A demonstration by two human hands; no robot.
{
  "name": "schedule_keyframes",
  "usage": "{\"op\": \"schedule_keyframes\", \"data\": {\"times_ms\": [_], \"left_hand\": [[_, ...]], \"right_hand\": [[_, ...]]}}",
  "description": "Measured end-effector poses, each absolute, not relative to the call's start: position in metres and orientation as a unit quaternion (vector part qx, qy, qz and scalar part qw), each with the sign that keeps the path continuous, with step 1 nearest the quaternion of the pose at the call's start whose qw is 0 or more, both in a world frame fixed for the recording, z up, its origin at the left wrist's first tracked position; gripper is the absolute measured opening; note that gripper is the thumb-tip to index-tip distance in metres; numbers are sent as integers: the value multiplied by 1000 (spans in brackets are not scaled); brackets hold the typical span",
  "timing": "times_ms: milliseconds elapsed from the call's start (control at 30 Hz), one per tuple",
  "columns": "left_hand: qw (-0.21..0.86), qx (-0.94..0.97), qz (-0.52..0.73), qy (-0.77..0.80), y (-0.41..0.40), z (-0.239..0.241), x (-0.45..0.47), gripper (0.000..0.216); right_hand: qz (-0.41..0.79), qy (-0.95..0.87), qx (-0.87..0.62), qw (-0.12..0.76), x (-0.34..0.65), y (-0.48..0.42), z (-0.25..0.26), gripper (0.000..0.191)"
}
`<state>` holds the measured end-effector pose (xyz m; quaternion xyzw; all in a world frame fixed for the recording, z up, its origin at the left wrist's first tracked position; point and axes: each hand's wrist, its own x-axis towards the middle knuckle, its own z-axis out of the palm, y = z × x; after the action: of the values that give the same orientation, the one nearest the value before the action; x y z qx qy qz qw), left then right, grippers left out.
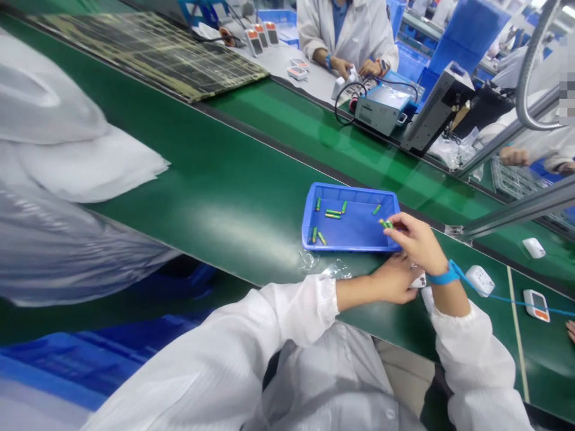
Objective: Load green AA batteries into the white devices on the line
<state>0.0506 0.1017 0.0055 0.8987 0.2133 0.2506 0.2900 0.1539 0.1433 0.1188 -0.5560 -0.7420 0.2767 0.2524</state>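
Note:
My right hand [417, 242] pinches a few small green batteries [386, 224] over the right end of a blue plastic tray [350, 244]. Inside the tray lie several more green batteries [333, 214], scattered near its left side and back. My left hand [395, 280] reaches across below the right one, with its fingers at a small white plastic device [420, 280] that is mostly hidden. A second white piece [427, 298] shows beside my right forearm. Around my right wrist is a blue strap [444, 274] with a cord running off to the right.
Clear plastic scraps [335, 269] lie in front of the tray on the green belt [215, 215]. White plug-like devices [480, 280] and a white unit with a screen [536, 305] are to the right. Opposite, a person [348, 36] handles devices behind a grey instrument [381, 111].

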Motion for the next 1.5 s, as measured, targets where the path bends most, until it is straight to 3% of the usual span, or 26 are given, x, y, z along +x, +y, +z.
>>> {"op": "schedule_keyframes", "data": {"times_ms": [133,333,533,800,1000,1300,1500], "left_hand": [[273,909,226,219,102,9,43,79],[302,887,257,237,109,5,45,57],[299,888,242,251,108,7,45,62],[284,890,244,259,109,7,44,54],[276,894,242,255,110,3,42,55],[276,894,236,261,111,-1,41,57],[282,888,239,275,109,0,42,57]], "right_hand": [[306,-645,-605,351,223,92,111,45],[339,-497,-690,402,288,49,68,50],[360,-506,-660,423,278,36,46,37],[256,-539,-694,403,264,33,39,20],[277,-528,-679,430,261,32,38,21],[210,-592,-679,380,260,34,36,11],[166,-663,-656,321,266,31,34,19]]}}
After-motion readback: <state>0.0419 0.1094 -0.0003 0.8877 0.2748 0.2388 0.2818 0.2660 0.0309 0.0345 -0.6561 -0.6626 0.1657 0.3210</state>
